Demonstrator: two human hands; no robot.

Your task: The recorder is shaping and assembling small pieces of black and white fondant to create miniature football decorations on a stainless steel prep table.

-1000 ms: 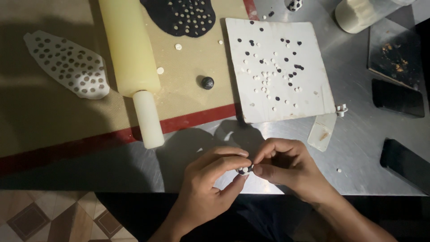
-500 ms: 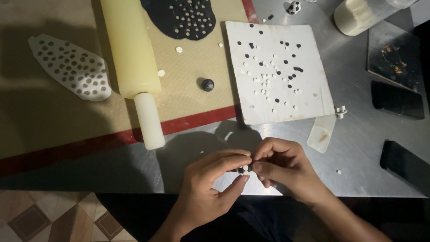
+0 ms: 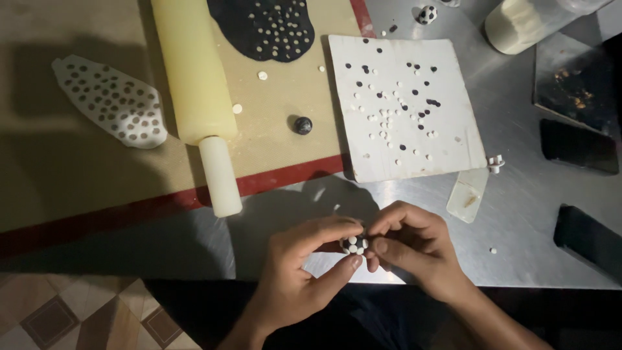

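While both hands pinch it above the steel worktop (image 3: 518, 214) edge, left hand (image 3: 295, 279) and right hand (image 3: 414, 249) clamp the small black-and-white dotted ball (image 3: 354, 244). Too hard a squeeze could likely flatten it or smear its dots.

Place: a cake-decorating kitchen.
Surface: steel counter (image 3: 531, 214) with a rolling mat (image 3: 78, 175).
Tools: rolling pin (image 3: 197, 91), rolled black fondant (image 3: 262, 26), dotted white board (image 3: 405, 107).

My left hand (image 3: 295, 279) and right hand (image 3: 414, 249) meet on a small ball (image 3: 354, 244) near the table edge. Behind them the board (image 3: 405, 110) lies right of the rolling pin (image 3: 197, 91), which lies on the mat (image 3: 58, 175).
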